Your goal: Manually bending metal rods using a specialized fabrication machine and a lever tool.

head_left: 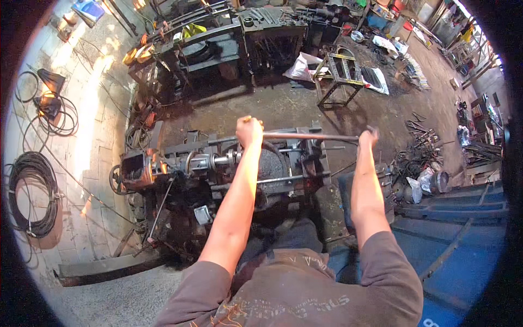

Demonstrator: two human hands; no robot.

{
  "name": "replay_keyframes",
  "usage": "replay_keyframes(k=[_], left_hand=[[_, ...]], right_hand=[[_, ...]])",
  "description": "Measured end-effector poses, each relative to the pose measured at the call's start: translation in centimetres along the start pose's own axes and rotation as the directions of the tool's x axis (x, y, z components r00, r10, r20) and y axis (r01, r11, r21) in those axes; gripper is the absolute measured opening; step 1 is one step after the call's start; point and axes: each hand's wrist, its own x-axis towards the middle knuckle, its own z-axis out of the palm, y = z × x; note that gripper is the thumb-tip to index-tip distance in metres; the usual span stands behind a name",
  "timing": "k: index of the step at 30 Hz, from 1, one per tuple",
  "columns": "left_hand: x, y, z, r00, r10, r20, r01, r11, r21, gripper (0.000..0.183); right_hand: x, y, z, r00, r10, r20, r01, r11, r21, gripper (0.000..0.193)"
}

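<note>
A: Holding what with the left hand [249,131]?

B: Gripping a long metal rod [310,136] at its left end, with fingers [248,120] curled narrow into a fist.

A: And with the right hand [369,137]?

B: Closed around the other end of the same rod, judging by the bent knuckles; too blurred for telling one finger from another.

A: Where to look for the rod, then?

B: Stretched nearly level from fist to fist, out at arm's reach, over the far side of a dark machine [203,162]. Impossible to tell whether touching the machine or held just clear of it.

A: Seeing what on the machine?

B: Noting a metal bar [289,179] across its near side, a spoked handwheel [116,180] at its left end, and a small pale piece [202,214] low in front.

A: And around it?

B: Finding a yellow-edged stand [344,68] beyond, just beside a white sack [301,68], with a cluttered tabletop [280,25] farther back. Also spotting coiled dark cable [48,193] well off to the left, and a blue panelled surface [463,240] at lower right.
</note>
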Motion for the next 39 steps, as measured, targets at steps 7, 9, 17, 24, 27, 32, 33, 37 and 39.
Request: replay_keyframes(k=[7, 9, 17, 24, 27, 32, 33, 37, 39], left_hand=[[1.0, 0.0, -1.5, 0.914, -0.298, -0.276, 0.059, 0.769, -0.637, 0.019], [1.0, -0.9, -3.5, 0.934, -0.353, -0.047, 0.139, 0.482, -0.865, 0.013], [-1.5, -0.4, -2.6, 0.987, -0.161, -0.026, 0.012, 0.23, -0.973, 0.013], [-1.6, -0.6, -2.4, 0.981, -0.188, -0.048, -0.002, 0.237, -0.972, 0.014], [-2.7, 0.2, -1.9, 0.968, -0.231, -0.094, -0.022, 0.295, -0.955, 0.016], [-3.0, 0.1, -1.4, 0.971, -0.227, -0.069, -0.008, 0.262, -0.965, 0.014], [-3.0, 0.1, -1.5, 0.97, -0.23, -0.076, -0.016, 0.254, -0.967, 0.015], [-2.3, -0.3, -2.3, 0.98, -0.185, -0.073, -0.031, 0.22, -0.975, 0.016], [-1.8, 0.2, -1.6, 0.975, -0.218, -0.035, 0.007, 0.191, -0.981, 0.017]], right_hand=[[-9.7, -8.5, 5.6, 0.802, 0.566, -0.191, -0.388, 0.737, 0.554, 0.033], [-10.5, -10.8, 5.1, 0.806, 0.585, -0.093, -0.436, 0.693, 0.574, 0.031], [-8.4, -8.5, 5.8, 0.816, 0.568, 0.107, -0.572, 0.768, 0.286, 0.023], [-8.5, -10.3, 5.8, 0.813, 0.571, 0.11, -0.58, 0.782, 0.226, 0.021], [-8.0, -10.5, 5.4, 0.811, 0.578, 0.095, -0.582, 0.779, 0.234, 0.022], [-7.3, -9.6, 5.0, 0.847, 0.527, 0.068, -0.529, 0.824, 0.203, 0.024], [-7.6, -10.3, 5.1, 0.852, 0.517, 0.077, -0.521, 0.828, 0.205, 0.024], [-8.0, -11.4, 6.4, 0.849, 0.51, 0.137, -0.528, 0.812, 0.249, 0.024], [-7.8, -11.5, 6.5, 0.849, 0.511, 0.132, -0.528, 0.821, 0.217, 0.023]])
